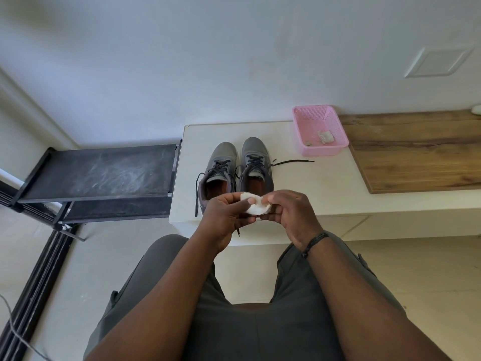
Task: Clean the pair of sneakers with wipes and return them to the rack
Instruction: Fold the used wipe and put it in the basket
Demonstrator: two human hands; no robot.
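Observation:
Two grey sneakers stand side by side on a white bench, toes pointing away from me: the left sneaker and the right sneaker, both with loose dark laces. Just in front of their heels, my left hand and my right hand together hold a folded white wipe by its edges. The hands hide the sneakers' heels. To the left of the bench stands the black shoe rack, its top shelf bare and dusty.
A pink plastic basket sits at the bench's back right with small used scraps inside. A wooden board covers the bench to the right. A white wall rises behind. My grey-trousered knees fill the foreground. A thin cable lies on the floor at far left.

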